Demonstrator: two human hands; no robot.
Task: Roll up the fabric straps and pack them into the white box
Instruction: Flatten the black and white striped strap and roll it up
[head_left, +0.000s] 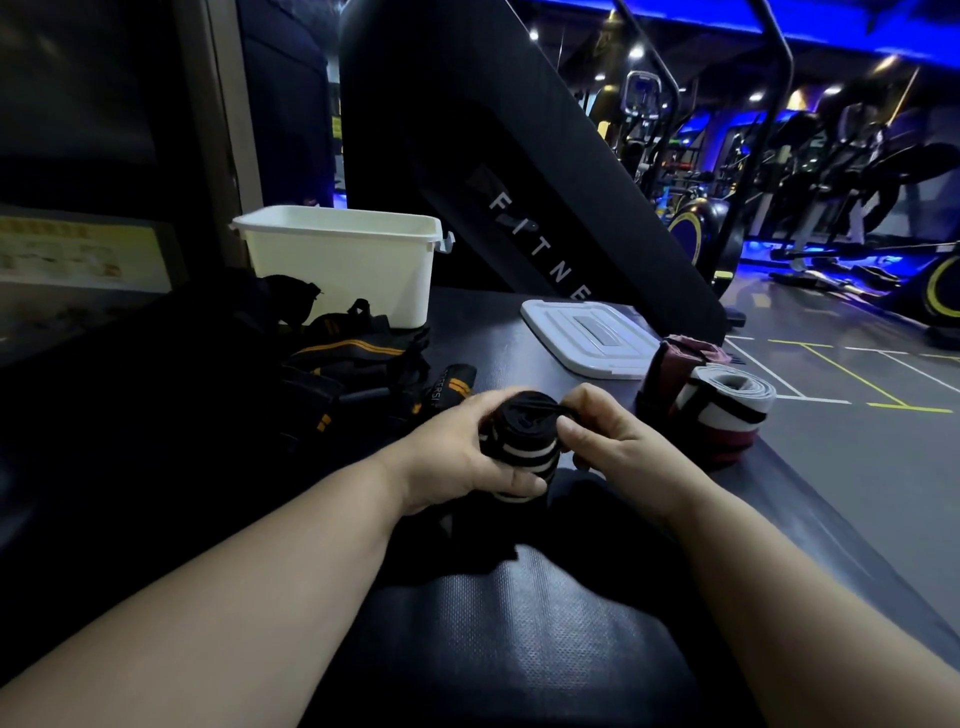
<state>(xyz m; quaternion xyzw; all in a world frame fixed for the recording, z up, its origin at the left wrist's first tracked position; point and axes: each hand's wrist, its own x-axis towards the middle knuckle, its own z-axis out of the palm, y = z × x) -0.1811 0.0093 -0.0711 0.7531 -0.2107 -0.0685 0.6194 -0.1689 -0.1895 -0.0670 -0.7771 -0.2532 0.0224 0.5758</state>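
- Bare forearms (234, 597): nearest the lens, reaching forward over a black padded bench (519, 649).
- Left hand (457, 457): fingers curled round a black strap with white stripes (522, 441). The strap is almost fully rolled and held just above the bench. The grip likely keeps the coil from springing loose.
- Right hand (608, 441): thumb and fingers pinched on the strap's free end at the top of the roll, probably to draw it tight or fasten it.
- Loose straps (353, 358): black with orange stripes, heaped left of the hands and in front of the box, apparently waiting to be rolled.
- Finished rolls: a maroon roll (675, 364) and a white-and-grey roll (727, 405), touching at the bench's right edge, not yet packed.
- White box (337, 270): open, at the far side of the bench. Its wall hides any contents.
- Lid (587, 338): flat to the box's right, leaving the opening free for packing.
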